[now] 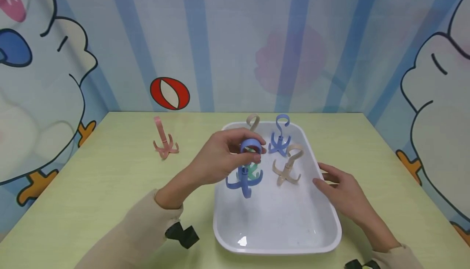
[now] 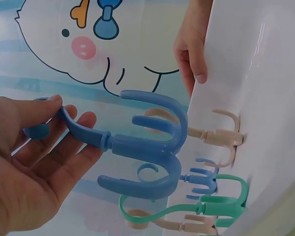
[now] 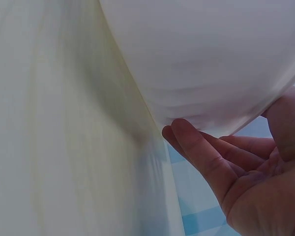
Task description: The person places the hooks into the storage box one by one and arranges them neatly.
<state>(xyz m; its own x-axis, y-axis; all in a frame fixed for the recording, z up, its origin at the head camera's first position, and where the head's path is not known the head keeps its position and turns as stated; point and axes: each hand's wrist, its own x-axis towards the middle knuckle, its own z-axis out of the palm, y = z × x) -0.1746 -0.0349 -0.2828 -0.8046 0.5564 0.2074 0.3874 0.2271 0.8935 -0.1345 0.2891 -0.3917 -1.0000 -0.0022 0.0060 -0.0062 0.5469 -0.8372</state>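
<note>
My left hand [image 1: 224, 157] pinches a blue four-pronged hanging hook [image 1: 244, 183] by its curved top, between thumb and fingers. The hook hangs upright over the white tray [image 1: 275, 228], prongs down. In the left wrist view the blue hook [image 2: 142, 145] shows its prongs close up. My right hand [image 1: 343, 189] holds the tray's right side, thumb at the rim and fingers against the outer wall. Inside the tray stand a second blue hook [image 1: 280, 142], a beige hook [image 1: 287, 171], a green hook [image 1: 254, 172] partly hidden behind the held one, and another beige hook [image 1: 252, 121] at the back.
A pink hook [image 1: 166, 146] stands on the pale green table [image 1: 110, 171], left of the tray. Behind the table rises a striped blue backdrop [image 1: 235, 49] with cartoon figures at both sides.
</note>
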